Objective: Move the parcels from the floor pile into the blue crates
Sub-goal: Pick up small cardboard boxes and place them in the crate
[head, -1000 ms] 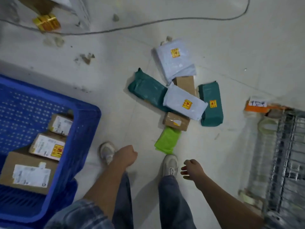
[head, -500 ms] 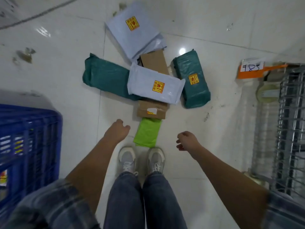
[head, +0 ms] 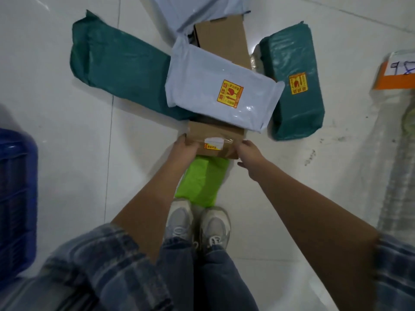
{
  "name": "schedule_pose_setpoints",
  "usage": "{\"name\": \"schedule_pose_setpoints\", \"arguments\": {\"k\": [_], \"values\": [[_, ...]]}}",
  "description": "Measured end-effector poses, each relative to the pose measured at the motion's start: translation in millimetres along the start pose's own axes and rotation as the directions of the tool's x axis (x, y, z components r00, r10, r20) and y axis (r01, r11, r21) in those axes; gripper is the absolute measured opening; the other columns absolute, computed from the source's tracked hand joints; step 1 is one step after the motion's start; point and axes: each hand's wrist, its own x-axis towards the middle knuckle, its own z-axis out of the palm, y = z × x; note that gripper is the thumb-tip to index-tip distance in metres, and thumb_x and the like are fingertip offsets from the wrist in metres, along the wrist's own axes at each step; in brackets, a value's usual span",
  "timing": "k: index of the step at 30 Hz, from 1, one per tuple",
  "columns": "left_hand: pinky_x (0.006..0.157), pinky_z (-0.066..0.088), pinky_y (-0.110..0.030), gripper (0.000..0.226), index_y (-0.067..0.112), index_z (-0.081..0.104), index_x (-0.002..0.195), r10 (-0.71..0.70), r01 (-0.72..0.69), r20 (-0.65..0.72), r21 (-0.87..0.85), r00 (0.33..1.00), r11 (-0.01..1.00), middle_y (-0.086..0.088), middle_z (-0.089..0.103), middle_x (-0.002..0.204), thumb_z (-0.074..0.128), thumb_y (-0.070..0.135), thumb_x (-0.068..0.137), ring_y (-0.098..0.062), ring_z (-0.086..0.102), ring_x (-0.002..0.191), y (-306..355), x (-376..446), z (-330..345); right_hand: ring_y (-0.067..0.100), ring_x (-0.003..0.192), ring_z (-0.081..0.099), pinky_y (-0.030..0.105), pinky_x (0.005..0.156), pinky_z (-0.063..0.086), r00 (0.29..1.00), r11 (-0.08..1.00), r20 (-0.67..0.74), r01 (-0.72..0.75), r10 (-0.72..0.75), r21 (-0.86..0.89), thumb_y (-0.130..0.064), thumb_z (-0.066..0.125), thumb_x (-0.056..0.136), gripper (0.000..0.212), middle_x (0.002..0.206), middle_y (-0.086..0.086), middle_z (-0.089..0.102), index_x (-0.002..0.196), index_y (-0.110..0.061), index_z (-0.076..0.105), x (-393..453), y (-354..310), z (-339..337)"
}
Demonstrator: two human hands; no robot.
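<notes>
Both hands clamped on the small cardboard box (head: 215, 140) at the near end of the floor pile: left hand (head: 183, 147) on its left end, right hand (head: 248, 152) on its right. White mailer (head: 215, 95) overlaps the box's far edge; green mailer (head: 202, 180) lies under its near edge. Blue crate (head: 15, 198) at far left.

a handwritten number in dark ink stands on a white slip (head: 403, 68) fixed to an orange tag (head: 395, 80) at the right edge; it reads "78", though the frame cuts it off and the second digit is only half seen. the white parcel (head: 215, 95) carries a yellow-and-red square sticker (head: 230, 93) with a pictogram and small characters (too blurred to read). a like sticker (head: 297, 83) sits on the right green parcel (head: 296, 86). the small brown box (head: 215, 141) bears a white label (head: 213, 140) and a yellow strip (head: 213, 146), neither legible.
</notes>
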Motion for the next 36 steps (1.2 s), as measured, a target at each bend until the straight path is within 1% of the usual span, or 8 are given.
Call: {"name": "schedule_pose_setpoints", "arguments": {"k": [5, 9, 15, 21, 23, 26, 29, 36], "values": [[0.102, 0.044, -0.039, 0.046, 0.011, 0.042, 0.132, -0.136, 0.095, -0.091, -0.354, 0.987, 0.93, -0.011, 0.054, 0.131, 0.055, 0.025, 0.09, -0.025, 0.055, 0.111, -5, -34, -5, 0.014, 0.072, 0.045, 0.021, 0.055, 0.037, 0.99, 0.99, -0.065, 0.12, -0.125, -0.066, -0.023, 0.073, 0.078, 0.04, 0.086, 0.004, 0.045, 0.091, -0.01, 0.037, -32, 7, -3], [0.097, 0.049, -0.041, 0.032, 0.014, 0.046, 0.115, -0.239, 0.156, -0.087, -0.538, 0.967, 0.828, -0.013, 0.058, 0.124, 0.057, 0.03, 0.09, -0.024, 0.057, 0.099, 3, -76, -27, 0.01, 0.075, 0.047, 0.02, 0.061, 0.042, 0.991, 0.989, 0.041, 0.132, -0.129, -0.069, -0.025, 0.084, 0.067, 0.062, 0.086, -0.002, 0.043, 0.102, -0.01, 0.035, -85, 3, -9], [0.08, 0.054, -0.042, 0.07, 0.017, 0.036, 0.138, -0.269, 0.207, -0.012, -0.605, 0.963, 0.769, -0.009, 0.052, 0.132, 0.062, 0.048, 0.083, -0.029, 0.058, 0.109, 21, -148, -60, 0.019, 0.091, 0.058, 0.032, 0.072, 0.052, 0.934, 0.913, 0.064, 0.357, -0.352, -0.196, -0.035, 0.086, 0.06, 0.062, 0.101, 0.004, 0.057, 0.105, -0.012, 0.05, -169, -11, 1], [0.087, 0.054, -0.051, 0.088, 0.015, 0.054, 0.124, -0.232, 0.313, 0.212, -0.704, 0.949, 0.637, -0.011, 0.067, 0.112, 0.08, 0.06, 0.053, -0.031, 0.066, 0.1, 50, -211, -78, 0.028, 0.09, 0.052, 0.035, 0.072, 0.046, 0.463, 0.167, 0.204, 0.641, -0.862, -0.749, -0.034, 0.083, 0.044, 0.072, 0.104, 0.013, 0.057, 0.103, -0.01, 0.05, -242, -19, 13], [0.082, 0.057, -0.045, 0.082, 0.015, 0.056, 0.125, -0.204, 0.275, 0.186, -0.723, 0.961, 0.634, -0.012, 0.071, 0.11, 0.084, 0.044, 0.054, -0.031, 0.069, 0.098, 56, -226, -85, 0.024, 0.1, 0.046, 0.036, 0.082, 0.044, 0.41, 0.092, 0.306, 0.712, -0.859, -0.696, -0.04, 0.078, 0.051, 0.072, 0.113, 0.012, 0.055, 0.111, -0.016, 0.045, -256, -17, 13], [0.068, 0.059, -0.037, 0.058, 0.013, 0.054, 0.128, -0.153, 0.223, 0.163, -0.726, 0.975, 0.651, -0.014, 0.069, 0.114, 0.072, 0.025, 0.074, -0.031, 0.068, 0.101, 55, -249, -101, 0.018, 0.112, 0.045, 0.028, 0.095, 0.039, 0.599, 0.494, 0.239, 0.782, -0.764, -0.38, -0.047, 0.063, 0.069, 0.059, 0.122, 0.007, 0.047, 0.117, -0.017, 0.049, -281, -28, 3], [0.066, 0.06, -0.034, 0.043, 0.012, 0.053, 0.129, -0.033, 0.196, 0.225, -0.757, 0.974, 0.623, -0.015, 0.065, 0.121, 0.058, 0.021, 0.087, -0.03, 0.065, 0.105, 53, -279, -116, 0.019, 0.104, 0.057, 0.031, 0.088, 0.047, 0.938, 0.93, 0.168, 0.253, -0.303, 0.266, -0.042, 0.048, 0.089, 0.038, 0.117, 0.007, 0.055, 0.117, -0.015, 0.049, -299, -51, -11], [0.089, 0.054, -0.043, 0.041, 0.015, 0.056, 0.121, 0.112, 0.01, 0.121, -0.722, 0.986, 0.692, -0.014, 0.068, 0.117, 0.067, 0.018, 0.082, -0.029, 0.066, 0.103, 15, -328, -157, 0.027, 0.1, 0.064, 0.043, 0.093, 0.051, 0.824, 0.989, 0.546, 0.125, -0.151, 0.085, -0.029, 0.058, 0.088, 0.036, 0.114, 0.015, 0.068, 0.118, -0.009, 0.059, -338, -50, 9]]}}
